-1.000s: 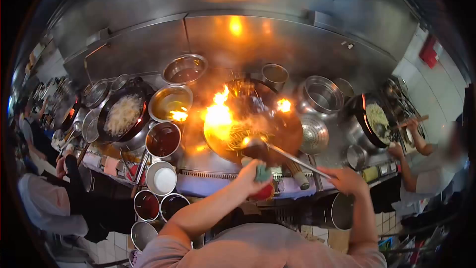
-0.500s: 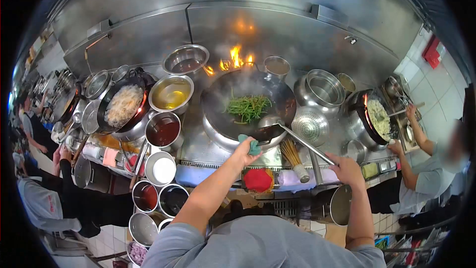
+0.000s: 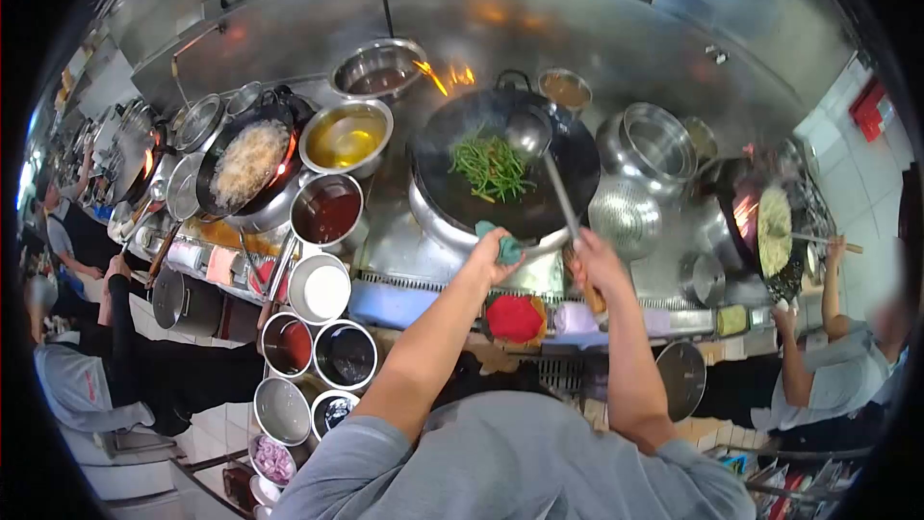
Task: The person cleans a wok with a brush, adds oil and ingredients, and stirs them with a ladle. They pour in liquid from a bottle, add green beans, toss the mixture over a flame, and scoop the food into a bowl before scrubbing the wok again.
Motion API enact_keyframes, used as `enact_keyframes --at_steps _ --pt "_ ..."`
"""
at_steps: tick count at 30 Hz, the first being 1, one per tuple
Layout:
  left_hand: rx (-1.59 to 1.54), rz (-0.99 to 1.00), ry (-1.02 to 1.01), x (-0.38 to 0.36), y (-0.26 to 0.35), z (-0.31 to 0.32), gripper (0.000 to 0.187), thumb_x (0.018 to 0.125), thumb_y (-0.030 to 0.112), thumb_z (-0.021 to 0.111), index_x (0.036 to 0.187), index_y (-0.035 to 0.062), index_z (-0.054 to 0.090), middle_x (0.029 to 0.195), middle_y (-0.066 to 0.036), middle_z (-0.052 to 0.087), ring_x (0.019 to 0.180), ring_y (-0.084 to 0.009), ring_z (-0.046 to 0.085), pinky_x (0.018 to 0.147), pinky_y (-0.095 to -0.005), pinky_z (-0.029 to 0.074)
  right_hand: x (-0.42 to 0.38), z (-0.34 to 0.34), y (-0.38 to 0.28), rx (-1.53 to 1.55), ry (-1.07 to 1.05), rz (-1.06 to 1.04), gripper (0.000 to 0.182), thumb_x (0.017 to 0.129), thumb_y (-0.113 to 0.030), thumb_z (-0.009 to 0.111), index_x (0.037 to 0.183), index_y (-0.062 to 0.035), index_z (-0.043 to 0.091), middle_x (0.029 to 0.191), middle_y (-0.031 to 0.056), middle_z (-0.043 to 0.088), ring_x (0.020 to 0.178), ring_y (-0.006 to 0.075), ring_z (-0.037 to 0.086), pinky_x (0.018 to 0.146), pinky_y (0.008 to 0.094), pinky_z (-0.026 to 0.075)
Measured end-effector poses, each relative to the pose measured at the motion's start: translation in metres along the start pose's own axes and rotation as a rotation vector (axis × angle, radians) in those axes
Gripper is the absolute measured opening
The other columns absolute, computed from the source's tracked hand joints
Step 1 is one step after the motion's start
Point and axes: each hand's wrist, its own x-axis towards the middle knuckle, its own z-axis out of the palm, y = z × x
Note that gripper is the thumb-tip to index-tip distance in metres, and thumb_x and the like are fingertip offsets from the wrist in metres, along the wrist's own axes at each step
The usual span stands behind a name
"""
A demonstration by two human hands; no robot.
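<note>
The dark wok point(image 3: 571, 183) sits on the steel table point(image 3: 393, 243), and I take it as the centre of the clock. The green beans point(image 3: 489, 166) lie inside it in one heap, near its middle. At six o'clock, the left hand point(image 3: 494, 258) has its grip closed on a green cloth point(image 3: 507, 248) at the near rim; whether a handle is inside the cloth, I cannot tell. The right hand point(image 3: 599, 265), between four and five o'clock, holds the ladle point(image 3: 528, 131) by its handle, and the ladle's bowl is over the wok, just beyond the beans. In my judgement, if the cloth slips or is too thin, the rim could burn the left hand. Flames point(image 3: 445, 77) rise outside the rim at eleven o'clock, so oil spilled there could catch fire. A strong tilt, or too wide a push of the ladle, could throw beans over the edge, towards the oil bowl point(image 3: 346, 138) between nine and ten o'clock or the sauce pot point(image 3: 327, 212) between eight and nine.
</note>
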Motion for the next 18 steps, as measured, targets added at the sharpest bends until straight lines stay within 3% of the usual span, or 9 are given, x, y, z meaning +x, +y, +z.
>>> enact_keyframes --at_steps 3,5,7,9,10,12,15,17,18 --pt "-0.006 -0.019 -0.083 0.004 0.0 -0.007 0.014 0.08 0.018 0.056 0.083 0.0059 0.052 0.078 -0.008 0.055 0.069 -0.0225 0.057 0.064 -0.0372 0.056 0.057 0.01 0.006 -0.255 0.16 -0.258 0.037 0.096 -0.019 0.045 0.132 -0.0116 0.041 0.058 -0.0008 0.044 0.041 0.0087 0.04 0.037 0.025 0.036" --pt "0.019 -0.003 -0.095 -0.001 0.0 -0.006 0.019 0.083 0.023 0.056 0.092 0.0062 0.052 0.082 -0.008 0.056 0.07 -0.0229 0.058 0.064 -0.0349 0.056 0.069 0.029 -0.014 0.017 0.0 -0.087 0.035 0.094 -0.02 0.046 0.128 -0.0095 0.045 0.061 0.0042 0.048 0.041 0.0125 0.045 0.037 0.0297 0.039" --pt "0.006 -0.015 -0.137 -0.011 0.003 -0.005 0.027 0.084 0.03 0.06 0.096 0.0066 0.053 0.087 -0.01 0.059 0.078 -0.0243 0.059 0.066 -0.0365 0.056 0.067 0.046 -0.022 -0.022 -0.091 0.021 0.041 0.094 -0.022 0.048 0.133 -0.0101 0.042 0.062 0.0043 0.048 0.041 0.0128 0.044 0.037 0.0289 0.039" --pt "-0.034 0.025 -0.165 -0.04 0.005 0.01 0.031 0.084 0.03 0.062 0.098 0.0047 0.053 0.089 -0.012 0.058 0.086 -0.0264 0.058 0.072 -0.0391 0.056 0.045 0.037 -0.018 -0.294 -0.14 -0.025 0.047 0.093 -0.022 0.05 0.138 -0.0114 0.039 0.071 0.01 0.058 0.053 0.0194 0.057 0.046 0.0328 0.046" --pt "-0.029 0.013 -0.165 -0.044 0.006 0.01 0.031 0.084 0.03 0.062 0.098 0.0047 0.053 0.089 -0.012 0.058 0.086 -0.0264 0.058 0.072 -0.0391 0.056 0.039 0.023 -0.004 -0.698 -0.039 -0.292 0.052 0.091 -0.023 0.052 0.14 -0.0186 0.038 0.084 0.0152 0.065 0.074 0.0264 0.065 0.062 0.0382 0.05" --pt "-0.036 -0.045 -0.136 -0.046 0.009 0.013 0.023 0.085 0.022 0.058 0.095 0.0031 0.051 0.09 -0.015 0.059 0.083 -0.029 0.059 0.077 -0.0451 0.054 0.005 -0.019 -0.003 -1.117 0.072 -0.285 0.048 0.089 -0.023 0.054 0.136 -0.0244 0.044 0.096 0.0161 0.066 0.094 0.0302 0.063 0.077 0.0424 0.049" --pt "-0.083 -0.121 -0.071 -0.011 0.009 0.008 0.016 0.083 0.014 0.055 0.093 0.0025 0.051 0.091 -0.016 0.057 0.079 -0.0297 0.058 0.077 -0.0467 0.054 -0.043 -0.045 -0.029 -1.289 0.17 -0.23 0.046 0.089 -0.025 0.053 0.135 -0.0288 0.044 0.093 0.0169 0.065 0.086 0.033 0.064 0.073 0.0464 0.049" --pt "0.028 -0.057 -0.031 0.027 0.009 -0.004 0.009 0.08 0.009 0.052 0.084 0.0023 0.048 0.082 -0.012 0.055 0.073 -0.0261 0.057 0.072 -0.0408 0.056 -0.064 -0.038 -0.023 -1.348 0.29 -0.192 0.046 0.09 -0.025 0.051 0.135 -0.0266 0.043 0.09 0.0185 0.065 0.08 0.0342 0.064 0.07 0.0481 0.049" --pt "0.008 -0.034 -0.023 0.025 0.006 -0.004 0.009 0.08 0.01 0.053 0.084 0.0026 0.048 0.081 -0.012 0.055 0.073 -0.0251 0.057 0.07 -0.0398 0.056 -0.077 -0.035 -0.016 -1.283 0.235 -0.172 0.048 0.09 -0.026 0.051 0.137 -0.0246 0.039 0.085 0.0216 0.064 0.076 0.0381 0.062 0.067 0.0494 0.049"
